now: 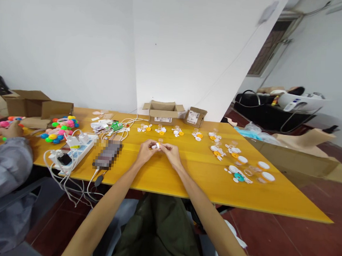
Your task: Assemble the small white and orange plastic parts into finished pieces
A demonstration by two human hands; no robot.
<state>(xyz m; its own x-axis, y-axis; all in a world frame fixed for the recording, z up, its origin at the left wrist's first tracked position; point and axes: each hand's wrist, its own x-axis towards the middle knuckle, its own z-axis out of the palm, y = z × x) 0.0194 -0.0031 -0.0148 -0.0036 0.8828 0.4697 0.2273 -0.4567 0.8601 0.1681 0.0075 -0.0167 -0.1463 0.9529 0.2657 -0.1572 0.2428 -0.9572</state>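
Over the middle of the yellow table (pixel 161 178), my left hand (pixel 147 151) and my right hand (pixel 172 154) meet with fingers closed around a small white-and-orange plastic part (pixel 157 145). The fingers partly cover it, and its finer details are too small to make out. Just behind the fingertips stands a small clear plastic piece (pixel 160 140). Beyond my hands, small piles of white and orange plastic parts (pixel 161 131) lie in a row, curving round to the right. One pile there includes a teal disc (pixel 239 177).
Orange jars with white lids (pixel 263 165) stand at the right. An open cardboard box (pixel 162 113) and a smaller box (pixel 195 117) sit against the wall. Left are a phone (pixel 108 155), a cabled power strip (pixel 80 153), colourful bead strings (pixel 64 124) and another person's sleeve (pixel 10 163).
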